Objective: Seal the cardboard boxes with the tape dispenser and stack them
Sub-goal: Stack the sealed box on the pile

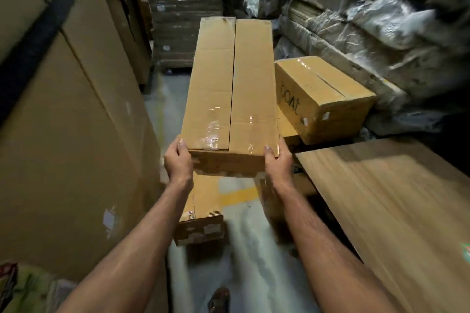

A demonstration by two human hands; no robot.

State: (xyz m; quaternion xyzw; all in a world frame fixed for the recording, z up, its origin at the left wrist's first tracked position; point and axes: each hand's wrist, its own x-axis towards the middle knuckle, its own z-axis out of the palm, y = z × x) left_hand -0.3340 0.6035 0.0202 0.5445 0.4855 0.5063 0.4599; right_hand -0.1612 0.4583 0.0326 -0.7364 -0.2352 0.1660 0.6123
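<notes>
A long narrow cardboard box [229, 89] stretches away from me, held up in the air, with clear tape over its near end and a seam down its middle. My left hand [178, 160] grips its near left corner. My right hand [276, 162] grips its near right corner. Below it another long box [201, 221] lies on the floor, mostly hidden by the held one. A shorter taped box [323, 94] with black handwriting sits to the right on a flatter box [287, 127]. No tape dispenser is in view.
Tall cardboard cartons [66, 122] wall in the left side. A wooden tabletop [396, 211] fills the lower right. Plastic-wrapped bundles [381, 20] and a wrapped pallet [183, 7] close off the back. A narrow strip of grey floor [251, 256] with a yellow line runs between them.
</notes>
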